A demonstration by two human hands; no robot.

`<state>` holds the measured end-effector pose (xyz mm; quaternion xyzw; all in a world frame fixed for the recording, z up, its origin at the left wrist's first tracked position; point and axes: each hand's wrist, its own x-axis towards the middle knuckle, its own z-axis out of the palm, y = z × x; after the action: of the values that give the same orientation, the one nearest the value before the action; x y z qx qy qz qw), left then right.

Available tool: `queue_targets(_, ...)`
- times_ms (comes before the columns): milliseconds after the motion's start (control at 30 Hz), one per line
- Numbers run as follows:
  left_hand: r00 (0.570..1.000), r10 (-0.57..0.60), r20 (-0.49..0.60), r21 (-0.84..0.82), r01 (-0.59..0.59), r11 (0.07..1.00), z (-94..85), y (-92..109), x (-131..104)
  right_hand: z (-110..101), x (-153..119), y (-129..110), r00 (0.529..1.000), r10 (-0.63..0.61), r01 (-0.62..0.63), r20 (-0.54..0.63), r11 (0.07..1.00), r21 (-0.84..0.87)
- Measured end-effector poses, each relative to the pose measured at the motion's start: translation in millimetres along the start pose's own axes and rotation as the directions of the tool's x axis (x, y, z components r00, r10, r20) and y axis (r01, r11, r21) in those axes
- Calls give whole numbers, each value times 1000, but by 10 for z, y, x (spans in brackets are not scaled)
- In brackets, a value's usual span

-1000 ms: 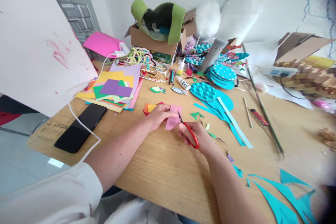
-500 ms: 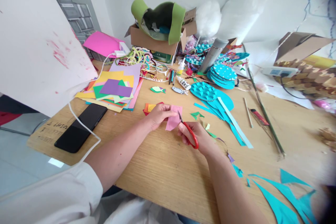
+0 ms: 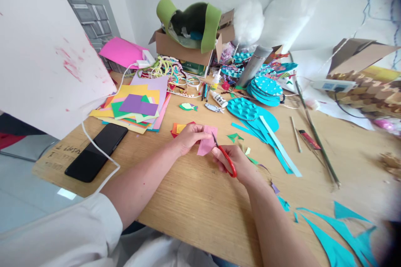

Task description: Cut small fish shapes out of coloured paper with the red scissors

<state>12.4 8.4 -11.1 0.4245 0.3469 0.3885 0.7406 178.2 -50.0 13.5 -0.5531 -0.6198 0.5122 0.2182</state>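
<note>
My left hand (image 3: 191,137) pinches a small piece of pink paper (image 3: 207,144) by its left side, above the table. In my right hand (image 3: 233,162) is a pair of scissors with red handles (image 3: 230,162); its dark blades point up and left and lie against the paper's right part. Faint drawn lines show on the pink piece. Partly behind my left hand lie orange, yellow and red paper pieces (image 3: 178,128). Green paper scraps (image 3: 234,137) are just beyond my right hand. Farther off sit a green paper fish (image 3: 188,107) and a grey-white fish (image 3: 214,108).
A stack of coloured paper (image 3: 138,108) and a black phone (image 3: 96,152) with a white cable lie to the left. Glue bottles (image 3: 219,99) stand and lie mid-table. Turquoise ovals (image 3: 242,109), strips and offcuts (image 3: 332,233), and a long stick (image 3: 316,133) are at the right.
</note>
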Motion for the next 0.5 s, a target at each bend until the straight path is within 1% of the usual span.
queue_targets(300,1000,15,-10,-2,-15,1000,-8,-7,9,2,-11,3,1000,18,-17,-15,1000,19)
queue_targets(500,1000,1,-9,8,-1,1000,8,10,-5,3,-22,0,1000,6,-6,12,999,32)
